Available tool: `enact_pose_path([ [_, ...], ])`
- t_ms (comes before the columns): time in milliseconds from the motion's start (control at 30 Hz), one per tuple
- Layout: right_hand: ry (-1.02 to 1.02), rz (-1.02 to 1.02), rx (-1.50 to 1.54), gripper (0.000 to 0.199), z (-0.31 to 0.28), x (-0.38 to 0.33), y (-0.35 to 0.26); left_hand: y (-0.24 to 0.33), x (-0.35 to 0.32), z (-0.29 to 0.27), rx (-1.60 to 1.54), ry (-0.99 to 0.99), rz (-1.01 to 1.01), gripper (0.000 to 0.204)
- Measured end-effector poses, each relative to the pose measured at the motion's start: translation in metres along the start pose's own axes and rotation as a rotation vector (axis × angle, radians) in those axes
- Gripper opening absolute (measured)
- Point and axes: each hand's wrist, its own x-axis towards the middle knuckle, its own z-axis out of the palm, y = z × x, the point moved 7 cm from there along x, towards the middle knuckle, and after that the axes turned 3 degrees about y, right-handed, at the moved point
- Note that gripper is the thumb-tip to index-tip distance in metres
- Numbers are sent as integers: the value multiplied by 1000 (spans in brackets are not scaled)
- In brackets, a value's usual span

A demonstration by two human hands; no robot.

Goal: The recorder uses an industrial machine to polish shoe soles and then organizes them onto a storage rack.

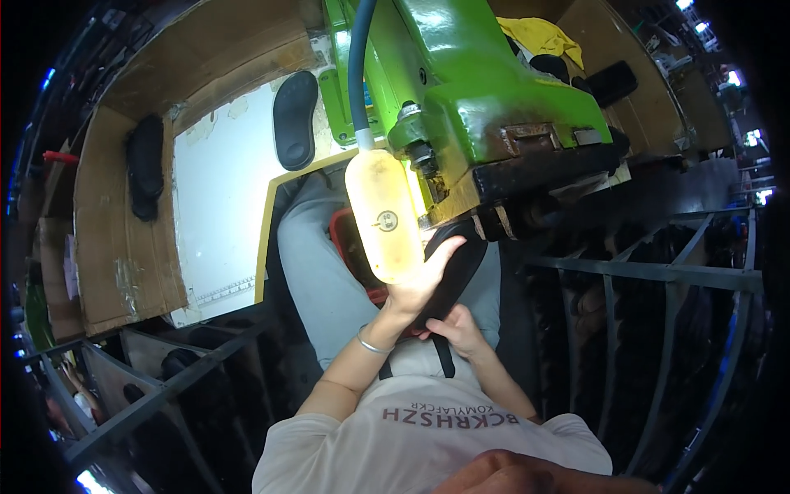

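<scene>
Plainly gripped black piece (pixel 452 284) at green machine (pixel 502 107) with right hand (pixel 462 332); could not tell grip of left hand (pixel 418 288), partly behind lamp (pixel 383 216).

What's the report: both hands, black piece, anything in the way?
Left hand at black piece, thumb extended. Right hand gripping its near end. Yellow oblong fixture partly blocking view of left hand.

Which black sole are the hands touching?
The black sole below the green machine, right hand at its lower end, left hand alongside; the other soles lie untouched.
</scene>
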Motion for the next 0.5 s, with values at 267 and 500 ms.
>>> enact_pose_path([
  [267,-53,23,-55,30,0,-19,-9,-22,-7,-17,-277,139,-209,26],
  [500,98,-429,-129,36,-8,11,-97,-16,-12,-4,-391,-120,-290,23],
])
